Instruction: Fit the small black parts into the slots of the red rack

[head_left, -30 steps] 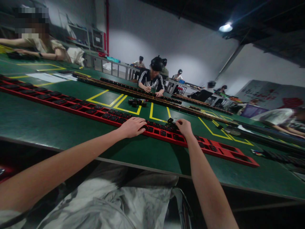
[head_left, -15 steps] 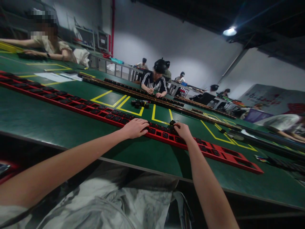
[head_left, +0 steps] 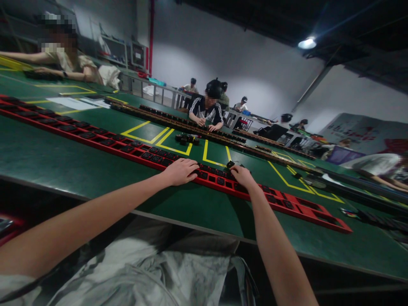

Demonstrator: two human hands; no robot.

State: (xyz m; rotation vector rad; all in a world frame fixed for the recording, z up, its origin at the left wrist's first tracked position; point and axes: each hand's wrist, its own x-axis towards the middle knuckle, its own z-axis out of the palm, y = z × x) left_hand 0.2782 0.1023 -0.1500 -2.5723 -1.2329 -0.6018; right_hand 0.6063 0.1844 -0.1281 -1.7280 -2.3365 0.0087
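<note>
A long red strip [head_left: 306,208] with rows of black socket inserts runs across the green table [head_left: 63,161] from far left to lower right. My left hand [head_left: 180,171] lies on the strip with its fingers curled flat over it, pressing down. My right hand [head_left: 242,176] rests on the strip a little to the right, its fingers bent over the black inserts. A small black part [head_left: 230,163] sits just beyond its fingertips. The strip's right end has empty openings.
A cluster of black parts [head_left: 185,138] lies inside yellow floor-tape boxes [head_left: 174,142] past the strip. A second long strip [head_left: 178,121] runs along the far edge, where a person in a black striped jacket [head_left: 205,111] works. Other people sit at left and right.
The view barely shifts. My right hand has slid slightly left along the red strip; my left hand stays in place.
</note>
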